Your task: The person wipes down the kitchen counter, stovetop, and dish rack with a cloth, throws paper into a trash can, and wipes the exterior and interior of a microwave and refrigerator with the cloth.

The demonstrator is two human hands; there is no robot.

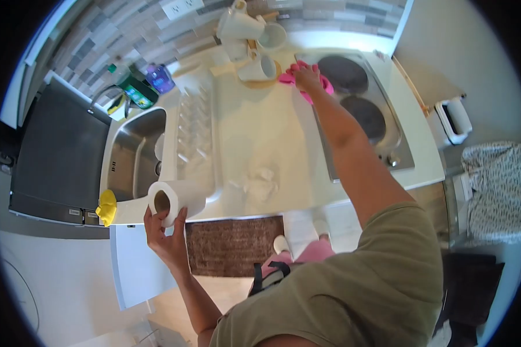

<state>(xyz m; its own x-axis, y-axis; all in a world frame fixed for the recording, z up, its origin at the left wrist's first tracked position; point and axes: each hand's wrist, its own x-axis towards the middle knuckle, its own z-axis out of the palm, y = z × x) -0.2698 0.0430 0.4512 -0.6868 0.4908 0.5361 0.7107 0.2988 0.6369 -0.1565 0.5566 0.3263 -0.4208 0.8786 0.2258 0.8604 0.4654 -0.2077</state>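
My left hand (167,234) is wrapped round the lower end of a white paper towel roll (192,199), held tilted at the counter's front edge beside the sink. Its hollow core faces me. Far across the counter, my right hand (304,76) is closed on a bright pink cloth (326,85), which lies against the left edge of the cooktop (395,130). A white mug (259,69) lies just left of that cloth on a round wooden piece. On the counter (246,139) near the front is a crumpled white paper towel (261,184).
A white dish rack (195,130) stands beside the steel sink (138,150). Green (138,89) and purple (160,78) bottles stand behind the sink. More mugs (242,26) hang at the back. A yellow cloth (106,208) drapes over the front left corner. Below lies a brown mat (231,246).
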